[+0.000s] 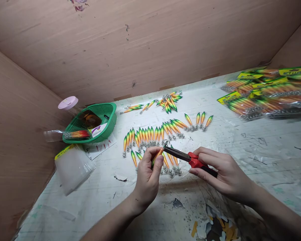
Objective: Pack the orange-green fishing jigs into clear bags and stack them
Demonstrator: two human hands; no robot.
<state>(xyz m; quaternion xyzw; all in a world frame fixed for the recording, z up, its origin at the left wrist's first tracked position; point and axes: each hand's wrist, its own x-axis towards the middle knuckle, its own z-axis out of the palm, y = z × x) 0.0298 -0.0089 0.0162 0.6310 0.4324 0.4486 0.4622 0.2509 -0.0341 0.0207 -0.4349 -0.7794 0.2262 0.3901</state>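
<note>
My left hand (148, 174) pinches an orange and green fishing lure (158, 156) between thumb and fingers, its metal hook end pointing up and away from me. In my right hand (222, 169) are long-nose pliers (182, 155) with red and black handles. The plier tips meet the hook end of the lure; whether the jaws are closed on a hook prong is too small to tell. Behind and beneath my hands lie rows of matching lures (150, 135) with hooks toward me. A looser pile of lures (168, 100) sits farther back.
At left stands a green basket (110, 129) holding a packet and other items, near a pink-lidded container (68, 103). Clear plastic bags (72, 170) lie before it. Packaged lures (263, 92) are heaped at back right. Wooden panels (150, 50) enclose the worktable. Its covering is torn near the front.
</note>
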